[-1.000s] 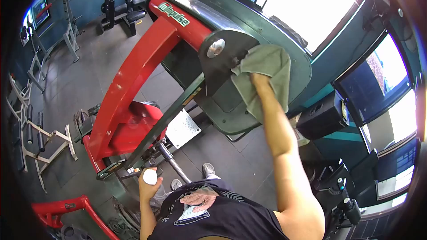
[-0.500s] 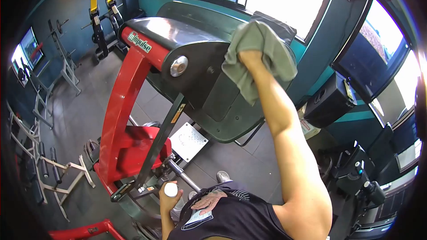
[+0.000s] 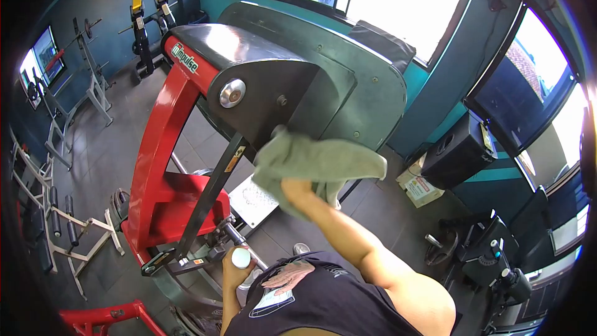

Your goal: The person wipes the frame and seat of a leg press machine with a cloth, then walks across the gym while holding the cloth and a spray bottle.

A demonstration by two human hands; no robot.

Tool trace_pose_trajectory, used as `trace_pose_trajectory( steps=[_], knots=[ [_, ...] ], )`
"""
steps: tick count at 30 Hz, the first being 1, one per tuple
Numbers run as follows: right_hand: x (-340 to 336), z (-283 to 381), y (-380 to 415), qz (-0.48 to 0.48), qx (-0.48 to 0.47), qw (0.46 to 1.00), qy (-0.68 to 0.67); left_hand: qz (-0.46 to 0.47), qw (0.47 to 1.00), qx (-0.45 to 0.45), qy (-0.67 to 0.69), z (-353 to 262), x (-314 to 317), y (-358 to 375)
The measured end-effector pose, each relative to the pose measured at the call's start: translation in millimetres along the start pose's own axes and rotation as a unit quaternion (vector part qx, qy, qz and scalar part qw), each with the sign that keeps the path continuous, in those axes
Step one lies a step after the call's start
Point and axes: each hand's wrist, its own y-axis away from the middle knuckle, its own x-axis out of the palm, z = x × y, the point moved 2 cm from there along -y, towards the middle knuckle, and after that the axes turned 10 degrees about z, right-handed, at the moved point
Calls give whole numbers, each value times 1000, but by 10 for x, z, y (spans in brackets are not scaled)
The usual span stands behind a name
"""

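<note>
My right hand (image 3: 296, 191) is closed on a grey-green cloth (image 3: 329, 160), blurred by motion, its loose end spreading to the right. The cloth overlaps the near lower edge of the dark panel (image 3: 367, 102) on a red and black exercise machine (image 3: 165, 140). "Impulse" is lettered on the machine's red upper end. Low in front of my body, my left hand (image 3: 231, 272) is wrapped round a bottle (image 3: 240, 258), seen from above by its pale top. The machine's black strut (image 3: 214, 190) rises just beyond that hand.
A white plate (image 3: 252, 202) lies below the panel. A black speaker (image 3: 457, 149) and a cardboard box (image 3: 420, 186) stand at right. Weight racks (image 3: 68, 211) line the left side. A red frame (image 3: 115, 317) crosses the floor at lower left. Windows (image 3: 404, 0) are behind the machine.
My right hand has swept the cloth from the panel's upper right down and left to its near edge, uncovering the panel. My left hand stays low with the bottle.
</note>
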Motion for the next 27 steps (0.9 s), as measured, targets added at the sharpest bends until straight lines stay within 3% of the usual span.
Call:
trace_pose_trajectory(
  steps=[1, 4, 6, 8, 10, 13, 14, 16, 18, 19, 22, 24, 27],
  knots=[
    [560, -645, 178, 16, -104, 947, 305, 2, 1000, 2, -4, 8, 9, -27],
    [290, -657, 249, 146, -106, 975, 133, 7, 1000, 23, 3, -21, 54, -55],
    [-352, -243, -17, 95, -171, 961, 196, 20, 999, 25, 13, -81, 92, -58],
    [-1038, 301, -484, -9, -223, 910, 350, 34, 999, 33, 13, -121, 127, -84],
    [-1519, 517, -919, -58, -207, 853, 476, 50, 998, 27, 27, -122, 180, -87],
    [-1690, 49, -1244, 24, -87, 864, 495, 66, 997, 16, 42, -118, 251, -129],
    [-1564, -230, -1083, -124, -210, 890, 385, 67, 997, 24, 30, -168, 265, -137],
    [-1538, 15, -519, -81, -205, 839, 497, 69, 997, 25, 21, -217, 298, -168],
    [-1626, 208, -377, -48, -178, 843, 506, 80, 997, 3, 23, -216, 320, -142],
    [-1733, 199, -363, -38, -151, 874, 460, 74, 997, 10, 13, -226, 320, -114],
    [-2306, 387, -575, -133, -178, 913, 341, 54, 998, 30, 3, -227, 333, -117],
    [-2515, 257, -963, -147, -164, 892, 396, 47, 998, 32, 20, -143, 346, -121],
    [-2744, 474, -1281, -121, -66, 902, 409, 57, 998, 14, 21, -211, 310, -137]
  ],
)
